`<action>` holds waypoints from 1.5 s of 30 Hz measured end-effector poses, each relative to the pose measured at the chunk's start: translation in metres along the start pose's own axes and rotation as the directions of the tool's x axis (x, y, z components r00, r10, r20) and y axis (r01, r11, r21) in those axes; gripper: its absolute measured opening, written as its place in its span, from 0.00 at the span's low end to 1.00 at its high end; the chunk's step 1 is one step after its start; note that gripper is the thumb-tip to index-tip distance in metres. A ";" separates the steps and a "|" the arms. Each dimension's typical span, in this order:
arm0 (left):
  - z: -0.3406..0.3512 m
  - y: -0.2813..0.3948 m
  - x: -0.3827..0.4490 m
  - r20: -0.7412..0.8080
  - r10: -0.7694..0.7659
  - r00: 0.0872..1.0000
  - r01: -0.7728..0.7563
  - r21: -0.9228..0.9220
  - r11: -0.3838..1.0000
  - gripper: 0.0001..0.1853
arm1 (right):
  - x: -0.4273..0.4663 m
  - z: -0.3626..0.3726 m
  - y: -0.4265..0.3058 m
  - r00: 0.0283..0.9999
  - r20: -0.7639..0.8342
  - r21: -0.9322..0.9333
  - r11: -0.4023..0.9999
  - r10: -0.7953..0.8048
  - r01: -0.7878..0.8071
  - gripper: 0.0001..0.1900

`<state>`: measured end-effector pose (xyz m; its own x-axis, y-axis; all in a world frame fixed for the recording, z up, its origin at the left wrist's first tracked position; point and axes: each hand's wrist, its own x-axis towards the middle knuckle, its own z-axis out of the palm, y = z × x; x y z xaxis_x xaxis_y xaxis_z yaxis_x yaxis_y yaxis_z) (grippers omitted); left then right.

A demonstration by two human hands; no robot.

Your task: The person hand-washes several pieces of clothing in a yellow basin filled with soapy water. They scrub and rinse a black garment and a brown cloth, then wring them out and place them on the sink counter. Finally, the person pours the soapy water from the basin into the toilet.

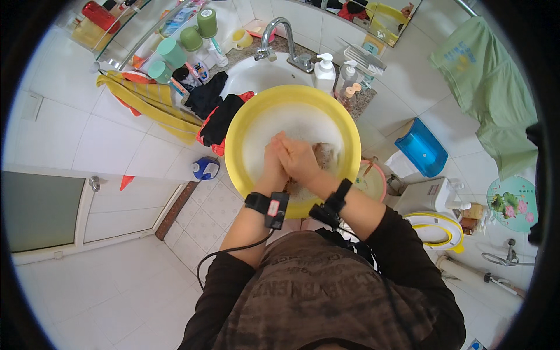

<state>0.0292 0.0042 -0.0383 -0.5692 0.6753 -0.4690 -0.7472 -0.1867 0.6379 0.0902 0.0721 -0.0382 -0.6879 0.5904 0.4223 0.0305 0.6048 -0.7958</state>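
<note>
A yellow plastic basin (235,127) sits in front of me, partly over the sink, with whitish suds and water inside. Above its middle, my left hand (274,164) and my right hand (299,161) are pressed together, the right against the left. Their palms and most of the fingers are hidden from the camera, so I cannot tell whether anything is between them. Brown wet cloth (323,155) shows in the suds beside my right hand, and more of it appears below the wrists. Both wrists wear black straps with cables.
Behind the basin stand a white sink (271,72), a chrome faucet (286,33) and a white pump bottle (324,72). Black and red clothes (223,120) lie at the counter's left. A blue detergent bottle (205,168), pink-rimmed basin (372,181) and toilet (433,232) are lower down.
</note>
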 end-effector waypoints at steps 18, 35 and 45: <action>-0.116 -0.027 0.069 0.049 -0.080 0.996 -0.065 0.975 -0.214 0.17 | -0.050 -0.010 0.083 0.417 0.808 -0.558 0.768 0.416 0.316 0.30; -0.029 0.107 0.004 0.180 -0.085 0.980 -0.110 0.844 0.526 0.16 | 0.025 -0.092 0.070 0.791 0.481 -0.091 0.918 0.379 -0.385 0.17; -0.030 0.092 0.000 0.231 -0.070 0.971 -0.159 0.829 0.536 0.12 | 0.006 -0.083 0.080 0.860 0.448 -0.298 0.948 0.244 -0.113 0.12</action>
<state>-0.0499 -0.0341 0.0020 -0.4211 0.8330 -0.3588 -0.0260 0.3843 0.9228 0.1485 0.1686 -0.0632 -0.9093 0.4154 -0.0255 0.3230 0.6659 -0.6724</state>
